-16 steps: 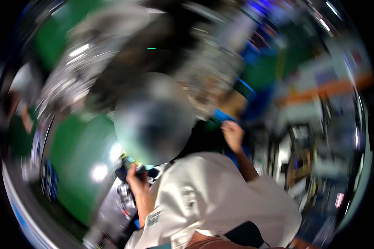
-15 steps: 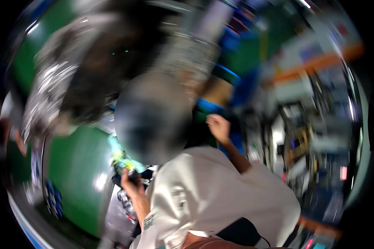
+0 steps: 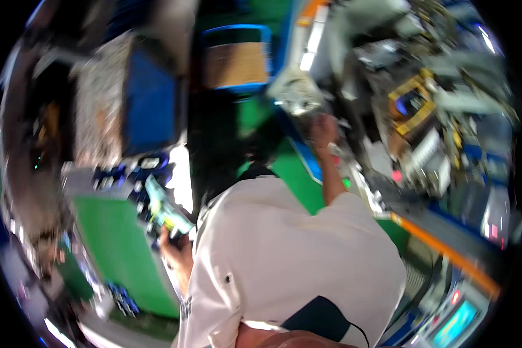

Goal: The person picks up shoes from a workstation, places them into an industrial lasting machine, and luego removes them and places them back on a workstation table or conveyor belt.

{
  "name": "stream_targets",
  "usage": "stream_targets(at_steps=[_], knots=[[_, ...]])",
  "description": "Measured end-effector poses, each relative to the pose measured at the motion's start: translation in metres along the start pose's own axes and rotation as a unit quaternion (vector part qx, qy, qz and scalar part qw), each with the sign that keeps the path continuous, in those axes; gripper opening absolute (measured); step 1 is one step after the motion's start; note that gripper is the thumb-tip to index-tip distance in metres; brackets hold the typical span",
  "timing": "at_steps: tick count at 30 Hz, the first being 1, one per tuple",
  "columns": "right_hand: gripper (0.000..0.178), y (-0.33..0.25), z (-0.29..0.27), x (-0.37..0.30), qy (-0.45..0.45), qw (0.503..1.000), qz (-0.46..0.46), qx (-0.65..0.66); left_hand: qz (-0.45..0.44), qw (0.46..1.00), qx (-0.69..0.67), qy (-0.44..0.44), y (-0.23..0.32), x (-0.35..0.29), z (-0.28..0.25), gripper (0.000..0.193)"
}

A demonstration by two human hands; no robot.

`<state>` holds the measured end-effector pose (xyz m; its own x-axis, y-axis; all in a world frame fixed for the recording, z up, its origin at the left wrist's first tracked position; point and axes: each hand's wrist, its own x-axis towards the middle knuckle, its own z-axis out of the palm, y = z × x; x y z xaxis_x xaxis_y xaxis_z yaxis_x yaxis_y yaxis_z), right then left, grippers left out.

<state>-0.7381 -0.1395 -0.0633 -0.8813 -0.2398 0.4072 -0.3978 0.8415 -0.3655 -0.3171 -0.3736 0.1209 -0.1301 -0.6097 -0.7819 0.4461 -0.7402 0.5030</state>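
My left hand (image 3: pixel 178 255) is closed round the dark end of a pale mint-green object (image 3: pixel 167 204) with a yellow-green patch. Blur hides what kind of thing it is. The object is beside several dark blue and black parts (image 3: pixel 148 171). My right hand (image 3: pixel 325 132) reaches forward over the near edge of the workbench on the right, its fingers smeared by motion. Just beyond it is a whitish, shiny bundle (image 3: pixel 297 95); whether the hand touches it I cannot tell.
A cluttered workbench with an orange edge (image 3: pixel 446 252) runs along the right, bearing a yellow frame (image 3: pixel 412 104). A lit screen (image 3: pixel 455 326) is at lower right. Ahead stands a blue-framed cart with a brown board (image 3: pixel 236 65). A blue-sided box (image 3: pixel 151 101) is at left.
My view has swung round to the right, bringing the workbench nearer. The right hand now reaches out over the bench edge. The left hand still grips the mint-green object.
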Motion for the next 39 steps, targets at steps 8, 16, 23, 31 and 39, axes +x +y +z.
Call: stream_targets(at_steps=[8, 16, 23, 31, 39], knots=[[0.03, 0.05, 0.019, 0.009, -0.063, 0.997, -0.034, -0.011, 0.042, 0.997, -0.02, 0.06, -0.028, -0.03, 0.012, 0.013], [0.025, -0.203, -0.037, 0.138, -0.061, 0.933, -0.194, 0.295, 0.158, 0.964, -0.185, 0.105, -0.013, -0.018, -0.044, 0.018], [0.012, -0.584, -0.133, 0.143, -0.082, 0.717, -0.47, 0.507, 0.211, 0.93, -0.248, 0.169, 0.06, 0.037, -0.104, 0.025], [0.048, -0.871, -0.104, 0.181, -0.157, 0.743, -0.565, 0.322, 0.225, 0.92, -0.243, 0.209, 0.164, 0.163, -0.181, 0.024], [0.062, -1.009, -0.073, 0.163, -0.542, 0.746, -0.365, 0.131, 0.228, 0.91, -0.207, 0.279, 0.224, 0.279, -0.254, 0.039]])
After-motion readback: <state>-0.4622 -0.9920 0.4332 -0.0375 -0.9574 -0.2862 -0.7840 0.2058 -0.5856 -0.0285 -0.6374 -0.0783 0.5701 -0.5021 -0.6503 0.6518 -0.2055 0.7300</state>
